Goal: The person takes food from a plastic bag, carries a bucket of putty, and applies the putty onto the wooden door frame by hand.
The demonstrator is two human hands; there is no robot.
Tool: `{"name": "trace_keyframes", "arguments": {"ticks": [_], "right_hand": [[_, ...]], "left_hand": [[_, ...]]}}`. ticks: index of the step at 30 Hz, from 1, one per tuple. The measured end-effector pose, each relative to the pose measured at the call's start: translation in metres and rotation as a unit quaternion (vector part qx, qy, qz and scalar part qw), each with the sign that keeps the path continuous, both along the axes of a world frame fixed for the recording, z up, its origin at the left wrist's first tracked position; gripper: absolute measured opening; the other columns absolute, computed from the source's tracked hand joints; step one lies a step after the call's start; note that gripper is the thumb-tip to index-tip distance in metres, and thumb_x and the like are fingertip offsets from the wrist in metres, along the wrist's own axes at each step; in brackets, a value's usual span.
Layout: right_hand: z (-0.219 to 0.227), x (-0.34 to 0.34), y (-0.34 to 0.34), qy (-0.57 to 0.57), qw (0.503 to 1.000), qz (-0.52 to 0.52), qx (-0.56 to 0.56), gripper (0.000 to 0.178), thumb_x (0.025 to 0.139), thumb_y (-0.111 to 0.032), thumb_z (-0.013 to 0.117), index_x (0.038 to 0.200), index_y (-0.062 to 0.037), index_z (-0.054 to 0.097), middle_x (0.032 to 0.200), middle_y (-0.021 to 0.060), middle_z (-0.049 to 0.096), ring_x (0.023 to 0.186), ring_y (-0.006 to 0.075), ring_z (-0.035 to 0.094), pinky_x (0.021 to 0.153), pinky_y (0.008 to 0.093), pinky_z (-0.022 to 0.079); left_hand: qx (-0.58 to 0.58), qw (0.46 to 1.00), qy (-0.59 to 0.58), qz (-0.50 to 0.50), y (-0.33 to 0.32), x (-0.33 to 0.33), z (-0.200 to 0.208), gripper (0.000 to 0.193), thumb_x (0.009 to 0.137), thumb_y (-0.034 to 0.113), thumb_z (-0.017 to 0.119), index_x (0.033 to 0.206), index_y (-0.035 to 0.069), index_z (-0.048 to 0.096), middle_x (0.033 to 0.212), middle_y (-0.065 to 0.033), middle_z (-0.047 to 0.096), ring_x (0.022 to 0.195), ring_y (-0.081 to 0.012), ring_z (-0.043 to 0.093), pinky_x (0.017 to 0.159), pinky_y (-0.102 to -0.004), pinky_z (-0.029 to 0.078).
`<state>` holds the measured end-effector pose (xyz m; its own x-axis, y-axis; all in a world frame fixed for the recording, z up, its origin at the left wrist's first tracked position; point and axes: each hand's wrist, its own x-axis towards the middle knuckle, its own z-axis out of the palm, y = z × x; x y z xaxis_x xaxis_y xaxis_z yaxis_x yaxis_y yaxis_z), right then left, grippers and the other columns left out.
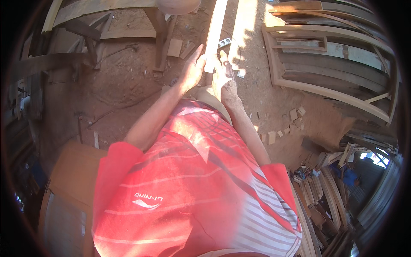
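Note:
A long, pale wooden plank (pixel 215 32), glaring in the sunlight, runs away from me at the top middle. Its near end lies between my two hands. Along the plank's left edge is my left hand (pixel 193 70), its fingers pointing forward and its palm side against the wood. My right hand (pixel 225 81) holds the same end from the right, with its fingers along that edge. The undersides of both hands are hidden, and strong light washes out where they touch the wood. My forearms come from the red sleeves of a striped shirt (pixel 184 180).
A wooden frame structure (pixel 158 38) stands at the upper left. Stacked wooden frames (pixel 334 90) lean on the right. A white power strip (pixel 224 42) and wood offcuts (pixel 293 122) lie on the dirt floor. Timber pieces (pixel 329 192) fill the lower right; a panel (pixel 68 171) is lower left.

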<state>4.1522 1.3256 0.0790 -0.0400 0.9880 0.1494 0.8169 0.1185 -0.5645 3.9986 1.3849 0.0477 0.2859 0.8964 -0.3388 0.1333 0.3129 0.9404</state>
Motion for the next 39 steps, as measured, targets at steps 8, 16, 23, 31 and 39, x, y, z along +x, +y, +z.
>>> {"name": "trace_keyframes", "arguments": {"ticks": [8,16,23,31,39], "right_hand": [[0.024,-0.003,-0.024,-0.028,0.996,0.014,-0.088,0.072,0.089,0.007,0.058,0.155,-0.0194,0.048,0.152,0.0321,0.045,0.135,0.0469,0.051,0.110,0.0536,0.047],[0.011,0.000,-0.015,-0.020,0.997,0.007,-0.071,0.076,0.087,0.006,0.060,0.157,-0.0212,0.046,0.158,0.0256,0.041,0.140,0.0450,0.047,0.111,0.0603,0.044],[0.005,0.003,-0.012,-0.009,0.995,-0.015,-0.097,0.073,0.088,0.005,0.060,0.156,-0.0209,0.047,0.156,0.0249,0.042,0.141,0.0441,0.047,0.111,0.0552,0.046],[0.001,0.006,-0.013,0.018,0.996,-0.018,-0.088,0.069,0.089,0.003,0.055,0.155,-0.0187,0.048,0.154,0.0255,0.043,0.139,0.0470,0.046,0.113,0.0541,0.043],[0.007,-0.002,-0.013,-0.035,0.994,-0.012,-0.102,0.079,0.088,0.005,0.058,0.161,-0.0204,0.039,0.158,0.0251,0.040,0.136,0.0456,0.050,0.110,0.0538,0.047]], "left_hand": [[0.027,0.999,-0.016,0.021,0.002,0.002,0.005,0.056,0.109,0.024,0.051,0.160,0.004,0.038,0.162,-0.0188,0.045,0.151,-0.0261,0.040,0.122,-0.0346,0.031],[0.081,0.996,0.021,0.016,-0.016,-0.002,0.003,0.053,0.108,0.019,0.053,0.158,0.003,0.042,0.149,-0.0239,0.056,0.139,-0.0281,0.054,0.115,-0.0375,0.041],[0.102,0.994,-0.025,0.030,-0.012,0.014,0.000,0.055,0.107,0.019,0.056,0.158,0.003,0.042,0.158,-0.0211,0.048,0.147,-0.0308,0.045,0.122,-0.0398,0.035],[0.068,0.998,0.016,-0.002,-0.005,0.010,0.014,0.055,0.108,0.022,0.056,0.158,0.004,0.041,0.155,-0.0206,0.052,0.144,-0.0311,0.048,0.118,-0.0391,0.039],[0.017,0.973,-0.218,0.077,-0.005,0.016,-0.039,0.051,0.110,0.020,0.052,0.156,0.001,0.044,0.150,-0.0202,0.058,0.138,-0.0253,0.054,0.115,-0.0348,0.041]]}}
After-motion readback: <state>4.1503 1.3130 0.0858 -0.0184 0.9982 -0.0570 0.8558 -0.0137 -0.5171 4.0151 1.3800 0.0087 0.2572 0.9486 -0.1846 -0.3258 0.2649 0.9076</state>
